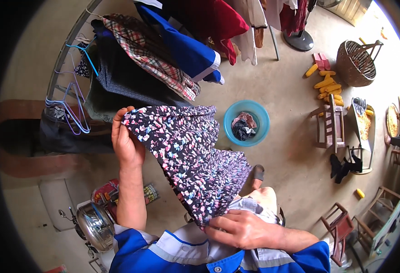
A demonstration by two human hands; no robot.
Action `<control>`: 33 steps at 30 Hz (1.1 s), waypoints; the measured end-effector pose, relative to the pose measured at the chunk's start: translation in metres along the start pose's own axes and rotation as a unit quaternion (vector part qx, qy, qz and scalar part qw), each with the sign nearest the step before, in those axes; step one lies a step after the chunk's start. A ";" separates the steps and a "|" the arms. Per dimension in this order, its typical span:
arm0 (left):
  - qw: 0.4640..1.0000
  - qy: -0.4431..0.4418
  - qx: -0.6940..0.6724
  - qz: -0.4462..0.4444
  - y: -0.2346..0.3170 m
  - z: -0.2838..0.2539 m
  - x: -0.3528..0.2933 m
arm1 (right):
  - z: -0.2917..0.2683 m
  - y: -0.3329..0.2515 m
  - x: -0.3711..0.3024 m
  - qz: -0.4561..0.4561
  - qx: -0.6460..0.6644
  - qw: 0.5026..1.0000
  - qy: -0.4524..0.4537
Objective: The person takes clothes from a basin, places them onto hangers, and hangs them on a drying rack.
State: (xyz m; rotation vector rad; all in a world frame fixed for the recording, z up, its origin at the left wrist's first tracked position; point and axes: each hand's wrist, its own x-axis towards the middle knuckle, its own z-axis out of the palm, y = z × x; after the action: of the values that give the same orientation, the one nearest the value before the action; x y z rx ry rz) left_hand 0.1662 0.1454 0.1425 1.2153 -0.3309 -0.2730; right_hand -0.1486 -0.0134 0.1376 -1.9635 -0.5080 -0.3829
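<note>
A black cloth garment with a small pink, white and blue flower print (pixel 177 145) is stretched out between my two hands. My left hand (pixel 128 139) is raised at the left and pinches one upper corner of it. Close to my body, my right hand (pixel 236 227) grips the lower end, its fingers closed on the fabric. Folds hide the garment's full shape. Beyond it on the floor stands a round blue basin (pixel 265 122) with some crumpled dark and pinkish clothes (pixel 244 127) inside.
A clothes rack (pixel 62 59) with hanging garments and several hangers (pixel 70 109) runs along the far left. To the right are a wicker basket (pixel 355 63), corn cobs (pixel 329 86), a wooden chair (pixel 334 123) and a stool (pixel 338 227). A motorcycle (pixel 95 223) stands at the lower left.
</note>
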 end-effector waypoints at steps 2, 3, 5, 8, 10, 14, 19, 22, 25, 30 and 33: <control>1.000 0.002 -0.008 -0.003 0.001 0.006 0.001 | 0.002 0.003 0.001 -0.006 0.005 1.000 -0.002; 1.000 -0.005 -0.017 0.001 0.002 0.009 0.000 | 0.002 0.005 0.001 -0.011 0.008 1.000 -0.002; 1.000 -0.012 -0.025 0.012 0.006 0.011 -0.002 | 0.000 0.006 0.001 -0.019 0.009 1.000 -0.006; 1.000 -0.008 -0.015 0.025 0.013 0.011 -0.006 | -0.005 0.008 0.000 -0.016 0.009 1.000 -0.013; 0.999 -0.019 -0.006 0.029 0.016 0.002 -0.007 | -0.008 0.010 -0.001 -0.013 -0.004 1.000 -0.013; 0.999 0.015 0.000 0.034 0.026 0.001 -0.020 | -0.007 0.015 -0.001 -0.023 0.004 0.999 -0.031; 0.996 0.003 0.085 0.030 0.037 0.036 -0.048 | -0.009 0.011 0.009 -0.011 0.026 0.993 -0.112; 0.993 -0.111 0.004 -0.047 0.026 0.059 -0.068 | -0.024 0.007 0.019 0.013 0.004 1.000 -0.027; 0.977 -0.174 -0.055 -0.108 0.018 0.073 -0.109 | -0.029 0.010 0.028 0.020 -0.009 0.991 0.130; 0.958 -0.242 0.020 -0.154 0.002 0.079 -0.163 | -0.026 -0.017 0.060 0.083 -0.040 0.995 0.045; 0.954 -0.250 -0.017 -0.166 0.000 0.075 -0.171 | -0.021 -0.022 0.063 0.112 -0.063 0.991 -0.044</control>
State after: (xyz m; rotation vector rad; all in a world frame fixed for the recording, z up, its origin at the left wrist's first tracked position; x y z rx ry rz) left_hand -0.0209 0.1450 0.1482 1.1547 -0.5560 -0.8820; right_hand -0.1064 -0.0125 0.1942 -2.1410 -0.3191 -0.1903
